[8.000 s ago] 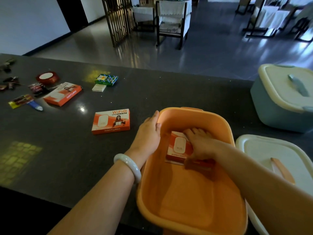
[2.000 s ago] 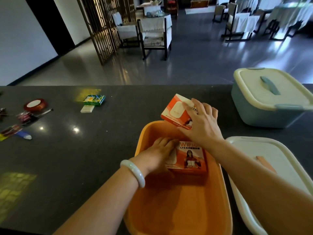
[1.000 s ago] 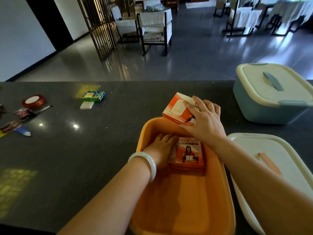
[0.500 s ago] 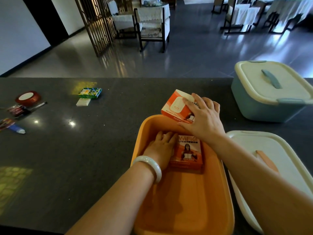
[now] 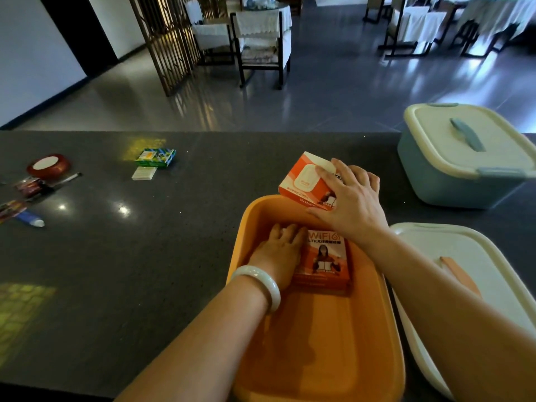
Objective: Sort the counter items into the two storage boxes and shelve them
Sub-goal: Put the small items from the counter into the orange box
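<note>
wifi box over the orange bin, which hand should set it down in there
Right. The right hand already grips the wifi box above the orange bin's far rim; the left hand rests inside against the box already in the bin.

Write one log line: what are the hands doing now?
left hand: rests on box in bin | right hand: holds second box above orange bin rim | blue bin: lidded
</note>
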A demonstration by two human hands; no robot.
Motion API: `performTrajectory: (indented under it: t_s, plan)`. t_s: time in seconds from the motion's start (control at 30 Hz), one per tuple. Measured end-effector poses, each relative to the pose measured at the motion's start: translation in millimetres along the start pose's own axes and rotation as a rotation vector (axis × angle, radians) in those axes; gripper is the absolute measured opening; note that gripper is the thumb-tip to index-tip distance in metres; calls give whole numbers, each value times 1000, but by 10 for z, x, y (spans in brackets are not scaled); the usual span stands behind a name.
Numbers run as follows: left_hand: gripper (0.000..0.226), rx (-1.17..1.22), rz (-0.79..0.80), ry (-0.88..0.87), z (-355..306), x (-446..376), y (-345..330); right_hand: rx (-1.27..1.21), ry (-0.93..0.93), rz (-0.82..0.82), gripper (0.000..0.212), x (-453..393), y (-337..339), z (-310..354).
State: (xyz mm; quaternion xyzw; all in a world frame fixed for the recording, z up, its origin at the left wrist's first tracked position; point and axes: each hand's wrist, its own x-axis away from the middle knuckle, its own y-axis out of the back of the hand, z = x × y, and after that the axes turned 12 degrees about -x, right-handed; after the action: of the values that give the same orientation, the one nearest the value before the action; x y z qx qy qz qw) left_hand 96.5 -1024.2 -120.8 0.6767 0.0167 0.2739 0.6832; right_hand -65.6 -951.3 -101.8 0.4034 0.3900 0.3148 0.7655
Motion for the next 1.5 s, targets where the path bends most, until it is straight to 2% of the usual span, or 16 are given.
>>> performTrajectory:
  t_s: [0.7,0.8,0.9,0.97,1.0,1.07,1.13,1.2,1.27,1.37,1.5]
  plan:
    - [86,51,-37,0,15,83,131,7,-12,10,82,-1,2,-2]
    - [80,78,-141,-15,92,196,185,2,-17,12,82,-3,-5,-1]
    - [72,139,-399,2,257,362,173,-16,-25,40,82,0,13,11]
    - [72,207,-513,89,389,444,122,-63,-22,66,82,12,51,32]
    - [72,275,-514,148,453,474,92,-109,-20,75,82,23,79,57]
    - [67,513,-402,247,545,510,52,-204,-7,87,82,66,136,122]
    - [57,817,-278,270,567,521,14,-259,22,123,84,127,199,181]
    - [50,996,-250,270,552,538,-20,-278,36,229,92,194,258,221]
    - [52,1059,-263,267,558,536,-56,-275,37,387,100,259,284,245]
    - [47,1007,-261,299,561,501,-73,-203,52,569,104,343,212,281]
    - [48,939,-246,348,548,459,-72,-79,51,595,103,385,53,337]
